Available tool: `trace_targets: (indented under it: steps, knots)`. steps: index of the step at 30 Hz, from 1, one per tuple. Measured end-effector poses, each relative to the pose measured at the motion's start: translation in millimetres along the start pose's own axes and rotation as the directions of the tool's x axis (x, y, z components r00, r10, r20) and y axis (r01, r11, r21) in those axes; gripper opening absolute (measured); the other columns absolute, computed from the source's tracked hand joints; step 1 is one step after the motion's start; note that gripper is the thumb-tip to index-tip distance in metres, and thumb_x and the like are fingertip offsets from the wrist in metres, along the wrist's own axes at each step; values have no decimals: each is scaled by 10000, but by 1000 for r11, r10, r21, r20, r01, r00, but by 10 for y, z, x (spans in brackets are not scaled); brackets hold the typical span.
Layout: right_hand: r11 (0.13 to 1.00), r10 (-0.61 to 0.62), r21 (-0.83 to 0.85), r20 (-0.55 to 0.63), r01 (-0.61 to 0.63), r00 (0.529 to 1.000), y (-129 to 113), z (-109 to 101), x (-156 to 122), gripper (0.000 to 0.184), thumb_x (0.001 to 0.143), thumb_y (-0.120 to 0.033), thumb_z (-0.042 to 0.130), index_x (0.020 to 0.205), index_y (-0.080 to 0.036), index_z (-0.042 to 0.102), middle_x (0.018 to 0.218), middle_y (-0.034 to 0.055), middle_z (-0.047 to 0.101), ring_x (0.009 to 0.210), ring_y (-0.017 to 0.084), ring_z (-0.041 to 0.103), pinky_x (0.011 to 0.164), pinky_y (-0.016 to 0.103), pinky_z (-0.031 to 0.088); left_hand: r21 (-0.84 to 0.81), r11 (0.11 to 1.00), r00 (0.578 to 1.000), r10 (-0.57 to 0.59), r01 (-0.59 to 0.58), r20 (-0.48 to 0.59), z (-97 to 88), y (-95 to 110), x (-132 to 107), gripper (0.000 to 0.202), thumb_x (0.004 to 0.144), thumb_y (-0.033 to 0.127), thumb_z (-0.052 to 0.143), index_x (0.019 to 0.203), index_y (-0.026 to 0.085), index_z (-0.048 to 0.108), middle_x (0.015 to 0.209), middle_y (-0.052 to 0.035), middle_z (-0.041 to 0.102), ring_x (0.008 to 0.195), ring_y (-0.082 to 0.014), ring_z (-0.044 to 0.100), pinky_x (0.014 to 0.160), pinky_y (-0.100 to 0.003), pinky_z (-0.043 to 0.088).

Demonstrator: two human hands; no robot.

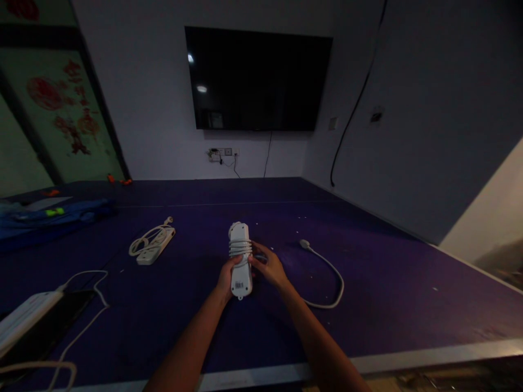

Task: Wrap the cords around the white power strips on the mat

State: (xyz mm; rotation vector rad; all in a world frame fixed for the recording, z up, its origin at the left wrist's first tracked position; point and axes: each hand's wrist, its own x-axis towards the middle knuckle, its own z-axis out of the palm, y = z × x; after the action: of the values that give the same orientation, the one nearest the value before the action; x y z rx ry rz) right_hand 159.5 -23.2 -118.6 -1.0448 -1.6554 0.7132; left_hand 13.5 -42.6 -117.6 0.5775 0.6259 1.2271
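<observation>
Power strip: white, lengthwise on table, straight below TV; cord turns wound round its middle. Left hand: grip clamped on near end. Right hand: grip closed on cord at strip's flank. Loose cord tail loops off below-right of TV, plug at end. Second strip below-left of TV, well apart. Judgement: body rigid, light, smooth plastic, so best held by long sides. Cord springy; turns likely slip unless kept taut.
</observation>
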Motion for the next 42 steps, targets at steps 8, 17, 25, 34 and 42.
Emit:
trace_targets:
  steps: [8,17,25,34,42]
  knots:
    - [835,-318,-525,-221,162,922,-272,1,-105,685,741,-466,634,1338,-171,474,881,52,661,846,208,597,787,328,456,89,962,962,265,-260,-60,68,-75,27,550,484,437,846,903,140,649,751,-29,678,633,-138,611,596,-229,451]
    - [608,-603,-701,-105,371,791,-291,47,-191,523,807,-454,578,1259,-193,564,985,91,632,885,204,565,755,299,447,19,964,951,264,-265,-163,84,-69,-3,528,555,254,815,1028,199,584,803,2,668,597,-118,605,604,-242,484]
    - [675,-537,-713,-301,188,788,-121,-76,-62,302,919,-205,415,1123,-201,638,899,67,648,830,171,576,743,272,444,-295,955,984,23,31,178,-13,208,-110,557,796,524,483,1171,119,554,848,-96,673,576,-147,592,452,-233,465]
    - [653,-352,-725,-33,221,935,-7,-45,17,444,838,-52,410,1200,-217,608,1135,81,661,1117,211,540,1006,405,351,-207,970,930,-47,130,364,-100,171,-87,744,771,586,475,1323,88,445,872,-147,677,630,-196,627,485,-256,466]
    - [933,-86,-331,181,143,980,-162,66,-85,455,905,-501,392,1133,-194,637,849,55,721,756,195,662,672,271,467,-117,993,994,-20,32,105,-125,89,-44,544,770,499,552,1132,94,588,804,-112,701,613,-204,647,553,-336,536]
